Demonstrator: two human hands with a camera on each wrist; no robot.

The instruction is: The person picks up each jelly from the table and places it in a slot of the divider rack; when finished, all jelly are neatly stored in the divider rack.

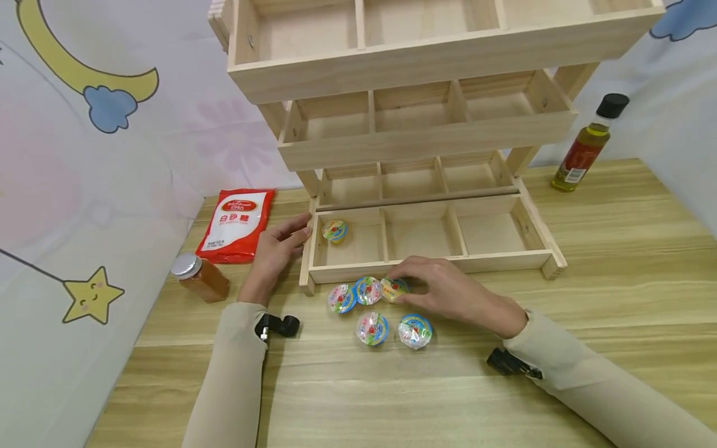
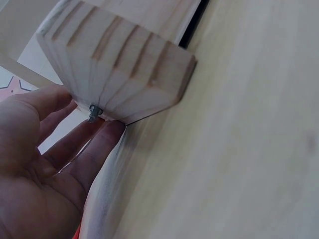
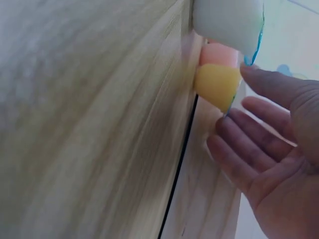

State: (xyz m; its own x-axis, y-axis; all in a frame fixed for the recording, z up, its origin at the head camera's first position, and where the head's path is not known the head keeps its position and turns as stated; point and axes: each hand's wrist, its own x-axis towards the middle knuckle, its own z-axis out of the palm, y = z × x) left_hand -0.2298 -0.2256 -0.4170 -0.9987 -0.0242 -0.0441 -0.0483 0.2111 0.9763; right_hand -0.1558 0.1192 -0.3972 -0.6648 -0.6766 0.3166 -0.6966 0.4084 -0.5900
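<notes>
My right hand (image 1: pixel 448 289) pinches a yellow jelly cup (image 1: pixel 394 289) by its lid edge, thumb on the near side and fingers on the far side. In the right wrist view, this yellow cup (image 3: pixel 214 84) stands on the table between thumb and fingertips. Touching it on the left is a pink-lidded jelly cup (image 1: pixel 368 290), with another jelly cup (image 1: pixel 342 298) beyond. Nearer me lie a pink one (image 1: pixel 372 328) and a white one (image 1: pixel 415 330). My left hand (image 1: pixel 276 249) rests its fingers against the left side of the wooden rack (image 1: pixel 358 274), beside a bolt (image 2: pixel 93 112).
One yellow jelly cup (image 1: pixel 334 231) sits in the rack's lowest left compartment. Upper tiers (image 1: pixel 426 140) overhang behind. Left of the rack are a red-and-white sugar bag (image 1: pixel 235 225) and a silver-lidded spice jar (image 1: pixel 204 280). An oil bottle (image 1: pixel 585 146) stands at the back right.
</notes>
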